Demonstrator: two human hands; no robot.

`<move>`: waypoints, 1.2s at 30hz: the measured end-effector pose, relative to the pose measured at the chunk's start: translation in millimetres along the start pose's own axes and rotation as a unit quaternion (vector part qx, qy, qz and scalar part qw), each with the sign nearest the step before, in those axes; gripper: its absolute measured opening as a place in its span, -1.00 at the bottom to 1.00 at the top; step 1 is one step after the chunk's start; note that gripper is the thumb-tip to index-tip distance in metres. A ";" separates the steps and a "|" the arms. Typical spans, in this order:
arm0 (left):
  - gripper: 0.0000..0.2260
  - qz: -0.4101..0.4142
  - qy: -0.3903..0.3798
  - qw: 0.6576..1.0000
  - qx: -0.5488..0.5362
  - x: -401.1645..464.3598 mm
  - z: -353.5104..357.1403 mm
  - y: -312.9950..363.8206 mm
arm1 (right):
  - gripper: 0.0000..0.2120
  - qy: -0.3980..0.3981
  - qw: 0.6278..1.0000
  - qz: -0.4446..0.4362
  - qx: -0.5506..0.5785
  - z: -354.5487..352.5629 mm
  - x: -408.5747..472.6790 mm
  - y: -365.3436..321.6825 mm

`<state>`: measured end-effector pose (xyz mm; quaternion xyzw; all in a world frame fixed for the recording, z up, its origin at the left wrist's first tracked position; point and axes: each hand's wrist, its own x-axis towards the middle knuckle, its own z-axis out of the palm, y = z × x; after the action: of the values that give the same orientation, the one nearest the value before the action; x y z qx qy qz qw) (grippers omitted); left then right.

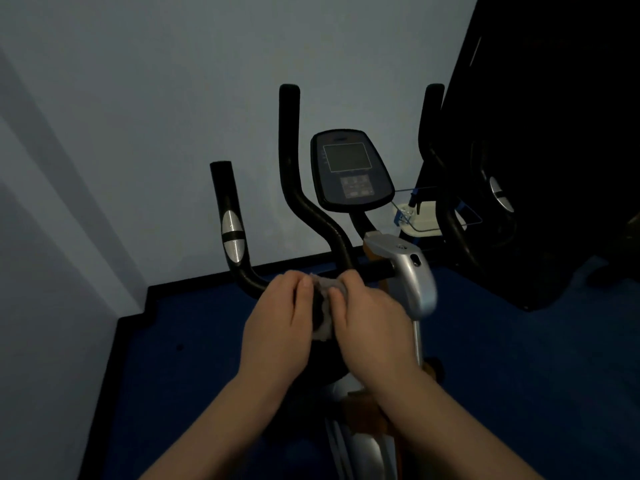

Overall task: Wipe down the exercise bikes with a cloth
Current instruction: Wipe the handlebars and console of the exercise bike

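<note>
An exercise bike stands in front of me, with black handlebars (304, 202) and a dark console (349, 169) above a silver stem (412, 268). A small grey cloth (323, 306) is bunched between both of my hands, just in front of the horizontal handlebar section. My left hand (277, 327) grips the cloth's left side. My right hand (370, 327) grips its right side. Most of the cloth is hidden under my fingers. The left handlebar end has a silver sensor pad (232, 237).
A pale wall rises behind the bike. A large dark machine (540, 150) stands close on the right. A white object in a wire holder (426, 216) sits behind the console. The floor (194, 358) is blue with a black skirting edge.
</note>
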<state>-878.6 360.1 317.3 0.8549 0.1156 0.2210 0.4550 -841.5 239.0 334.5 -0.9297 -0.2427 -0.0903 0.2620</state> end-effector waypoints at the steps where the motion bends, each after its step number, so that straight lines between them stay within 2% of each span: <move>1: -0.77 0.003 0.001 1.000 0.006 -0.2 0.2 0.0 | -0.81 0.010 1.000 -0.005 -0.002 1.9 -3.0 1.8; 3: -0.81 0.015 0.005 1.000 0.021 -0.1 -0.3 0.6 | -0.84 0.000 0.999 -0.007 0.032 2.5 -25.2 9.3; 5: -0.81 0.035 0.015 0.998 0.041 0.4 -1.3 2.1 | -0.91 -0.054 0.993 0.044 0.094 -2.0 -51.2 20.1; 6: -0.82 0.041 0.019 0.998 0.047 1.0 -1.2 2.7 | -0.89 -0.074 0.987 0.068 0.128 -6.7 -56.6 26.0; 8: -0.84 0.042 0.020 0.997 0.056 1.8 -1.3 3.6 | -0.77 -0.039 0.974 0.094 0.201 -17.7 -48.7 38.2; 10: -0.86 0.041 0.022 0.996 0.073 2.4 -2.0 4.7 | -0.68 0.057 0.965 0.073 0.245 -33.9 -17.1 43.7; 12: -0.82 0.046 0.022 0.993 0.107 3.9 -3.0 6.9 | -0.70 0.098 0.972 0.017 0.213 -41.4 21.3 40.8; 15: -0.71 0.040 0.001 0.988 0.147 11.8 -6.7 11.1 | -0.83 0.037 0.989 -0.015 0.141 -22.1 62.5 31.5; 17: -0.68 0.026 -0.019 0.986 0.163 19.7 -7.9 13.0 | -0.95 0.011 0.988 -0.037 0.147 -0.6 60.5 34.1; 19: -0.68 0.012 -0.033 0.986 0.163 24.7 -7.1 12.7 | -0.88 0.036 0.987 -0.053 0.145 14.6 37.9 45.5; 21: -0.69 0.012 -0.042 0.983 0.180 25.0 -5.7 10.9 | -0.94 0.050 0.984 -0.044 0.165 23.2 10.3 58.7; 23: -0.71 0.004 -0.041 0.984 0.172 24.5 -4.8 7.1 | -0.88 0.049 0.984 -0.035 0.168 25.8 -2.1 62.2; 26: -0.75 -0.012 -0.033 0.989 0.146 23.3 -4.5 4.1 | -0.92 0.073 0.989 -0.055 0.113 28.8 28.7 53.9; 31: -0.77 -0.020 -0.025 0.992 0.120 22.5 -4.1 2.6 | -0.93 0.096 0.989 0.004 0.110 16.9 95.5 29.4; 36: -0.77 -0.022 -0.018 0.993 0.113 23.0 -4.3 2.9 | -0.91 0.069 0.986 0.029 0.151 23.9 21.4 52.8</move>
<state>-860.6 370.7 328.1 0.9021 0.1501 0.1809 0.3620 -795.7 221.0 297.2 -0.8774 -0.2080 -0.1090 0.4183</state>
